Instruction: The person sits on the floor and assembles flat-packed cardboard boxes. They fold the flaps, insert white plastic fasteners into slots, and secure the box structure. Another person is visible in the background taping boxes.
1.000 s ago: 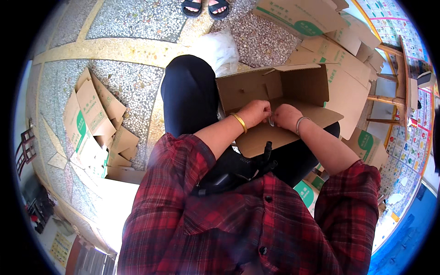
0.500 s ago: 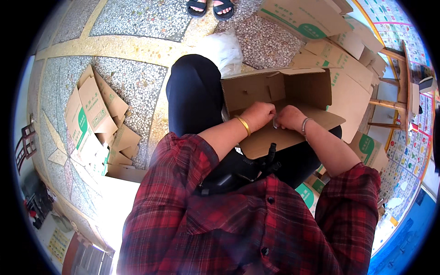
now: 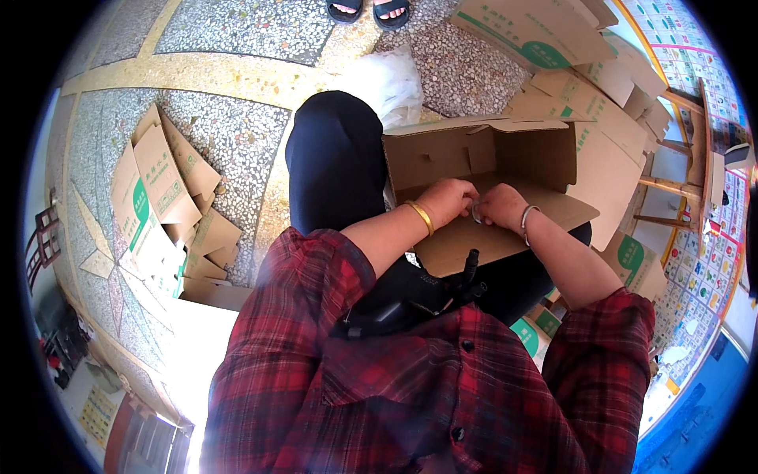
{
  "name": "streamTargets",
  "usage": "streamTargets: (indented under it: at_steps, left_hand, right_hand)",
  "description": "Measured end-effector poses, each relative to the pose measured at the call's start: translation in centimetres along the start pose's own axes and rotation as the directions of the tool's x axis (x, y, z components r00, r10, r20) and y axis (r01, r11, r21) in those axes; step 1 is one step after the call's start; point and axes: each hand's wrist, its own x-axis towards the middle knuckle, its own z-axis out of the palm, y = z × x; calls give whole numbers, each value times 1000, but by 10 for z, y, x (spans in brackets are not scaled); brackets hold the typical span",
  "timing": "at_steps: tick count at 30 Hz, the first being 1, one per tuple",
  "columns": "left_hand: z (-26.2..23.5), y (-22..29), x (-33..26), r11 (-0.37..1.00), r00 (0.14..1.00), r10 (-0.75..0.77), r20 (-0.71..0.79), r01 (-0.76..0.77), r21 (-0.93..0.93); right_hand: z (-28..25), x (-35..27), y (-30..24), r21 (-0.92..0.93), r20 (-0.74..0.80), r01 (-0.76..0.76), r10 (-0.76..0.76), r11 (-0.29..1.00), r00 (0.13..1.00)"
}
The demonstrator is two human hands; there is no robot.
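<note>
The open cardboard box [image 3: 537, 155], plain brown inside, rests on the lap [image 3: 517, 272], where the right hand [image 3: 503, 205] pinches a small, shiny, pale piece [image 3: 476, 212] and the left hand [image 3: 450, 201] curls beside it, grip too hidden to tell.

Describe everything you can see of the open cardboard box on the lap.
The box is brown, seemingly cardboard, its open side toward the person. A wide, plain flap extends over the dark trousers; an upright panel stands at the right. The left hand and right hand are above the flap, contact unclear.
</note>
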Motion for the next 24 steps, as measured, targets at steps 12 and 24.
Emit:
streamTargets:
  at_steps: [12,24]
  left_hand:
    - [0,-2,-1,863,957,289,0,-261,432]
    - [0,0,-3,808,974,226,-26,-173,563]
  right_hand:
    - [-18,-16,10,-227,-161,-16,-22,974,987]
    - [-11,-2,1,-469,-24,270,-318,841,948]
